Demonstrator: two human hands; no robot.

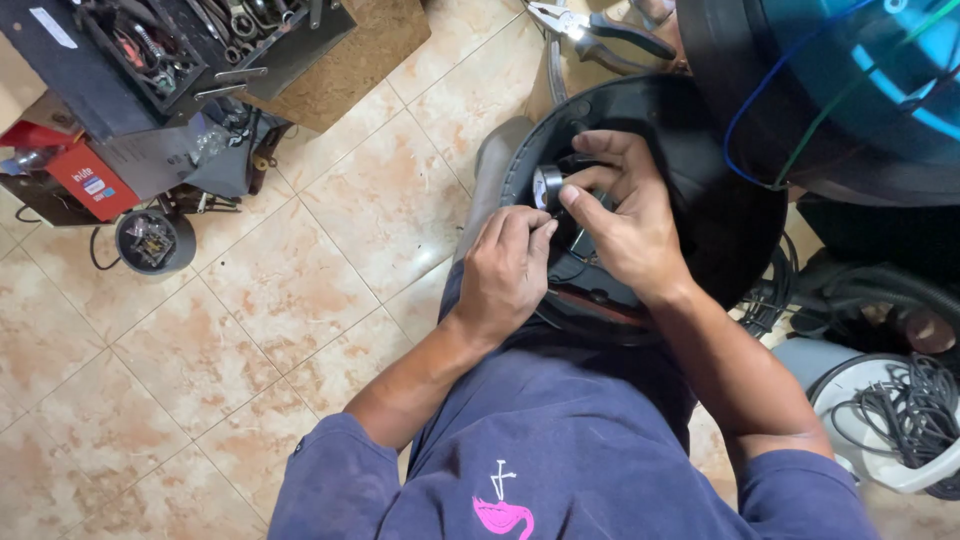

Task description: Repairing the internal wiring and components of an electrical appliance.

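At the far left a black toolbox tray (170, 45) full of wrenches and small tools is seen on the tiled floor (300, 280), with a red box (88, 180) below it and a small round black part (153, 241) lying nearby. Toward the middle, the left hand (505, 272) is closed in a pinch, its fingertips pressed together on something thin and dark that cannot be made out clearly. Just beside it, the right hand (625, 215) is curled around a small round silver-faced component (547, 186), which is held between thumb and fingers. Both hands are placed inside a large round black housing (730, 220) resting on the person's lap. Above it a pair of pliers (590, 28) is laid on the floor. At the right, blue and green wires (800, 100) are draped over a dark drum, and a coil of black cable (915, 410) is kept in a white tub
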